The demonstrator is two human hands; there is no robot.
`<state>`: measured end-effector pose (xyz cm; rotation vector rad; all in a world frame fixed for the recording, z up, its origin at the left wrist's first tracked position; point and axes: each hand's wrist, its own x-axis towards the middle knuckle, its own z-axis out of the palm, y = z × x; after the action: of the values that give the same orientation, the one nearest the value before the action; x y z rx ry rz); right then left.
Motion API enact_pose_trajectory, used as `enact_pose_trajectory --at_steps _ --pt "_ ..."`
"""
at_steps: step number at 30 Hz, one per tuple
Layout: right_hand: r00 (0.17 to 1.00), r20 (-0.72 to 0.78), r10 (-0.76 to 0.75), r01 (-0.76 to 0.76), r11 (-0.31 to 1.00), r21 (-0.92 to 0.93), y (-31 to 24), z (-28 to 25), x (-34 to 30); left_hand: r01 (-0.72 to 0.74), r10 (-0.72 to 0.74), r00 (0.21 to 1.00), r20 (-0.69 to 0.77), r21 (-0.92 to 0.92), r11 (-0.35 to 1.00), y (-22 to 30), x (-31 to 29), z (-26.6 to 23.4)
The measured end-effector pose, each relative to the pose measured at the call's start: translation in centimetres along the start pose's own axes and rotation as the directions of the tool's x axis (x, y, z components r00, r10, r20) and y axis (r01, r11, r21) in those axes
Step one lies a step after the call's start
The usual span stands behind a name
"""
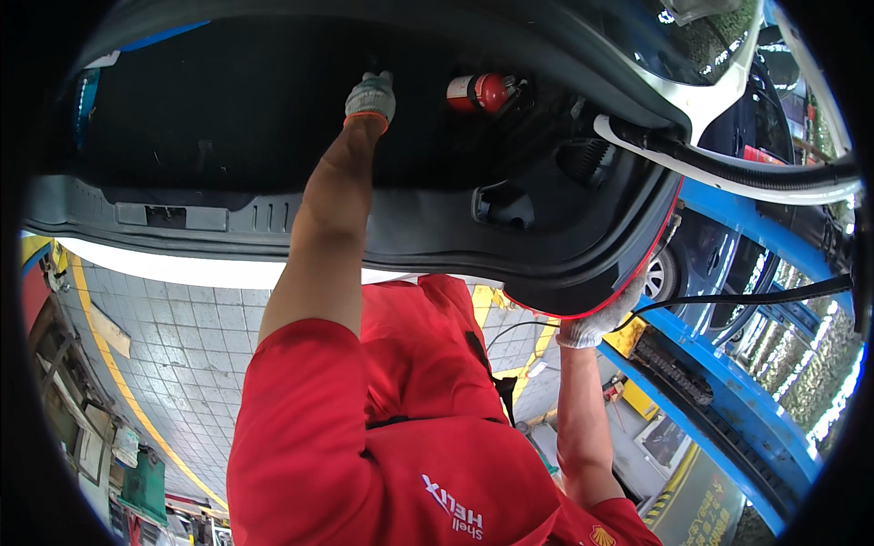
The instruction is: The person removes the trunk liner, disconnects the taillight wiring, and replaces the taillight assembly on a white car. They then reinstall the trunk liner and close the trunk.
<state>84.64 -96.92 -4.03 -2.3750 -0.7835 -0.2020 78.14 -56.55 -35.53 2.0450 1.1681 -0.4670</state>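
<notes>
My left hand [371, 96], in a grey-white knit glove with an orange cuff, reaches into a car's open boot over its dark floor [237, 118]. Its fingers look curled; whatever they hold, if anything, is lost in the dark. To the right of that hand a small red fire extinguisher [478, 93] lies on its side. My right hand [601, 320], gloved too, is at the outer right rear corner of the car, by the red-edged lamp [583, 305]. The bodywork and lamp partly cover its fingers.
The black boot sill [410, 223] runs between me and the boot. A white strut or hinge arm [637, 146] rises at the right. Beyond stand blue lift beams [710, 364] and a dark car [706, 255]. Grey floor tiles [200, 346] carry a yellow line.
</notes>
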Motion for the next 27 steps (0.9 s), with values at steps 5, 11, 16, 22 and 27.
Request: enact_pose_trajectory --at_steps 5,11,16,22,27 --pt "0.998 0.039 -0.039 0.043 0.991 -0.127 0.2 -0.6 -0.2 -0.272 0.169 0.954 -0.247 -0.478 0.836 1.6 -8.0 -3.7" --pt "0.999 0.014 -0.051 0.052 0.975 -0.215 0.0 -0.6 -0.2 -0.17 0.387 0.922 0.013 -0.884 0.435 4.4 -24.9 -4.5" --pt "0.988 0.011 0.156 -0.155 0.986 -0.067 -0.3 -0.4 -0.7 -0.337 0.469 0.88 -0.078 -0.799 0.499 6.4 -28.4 -4.7" --pt "0.939 -0.007 0.343 -0.34 0.933 0.117 -1.8 0.1 -0.4 -0.548 0.573 0.801 -0.175 -0.6 0.583 7.8 -26.4 -4.1" --pt "0.894 0.015 0.449 -0.442 0.874 0.2 -3.1 0.3 0.1 -0.695 0.723 0.689 -0.049 -0.329 0.64 8.5 -24.2 -4.0"
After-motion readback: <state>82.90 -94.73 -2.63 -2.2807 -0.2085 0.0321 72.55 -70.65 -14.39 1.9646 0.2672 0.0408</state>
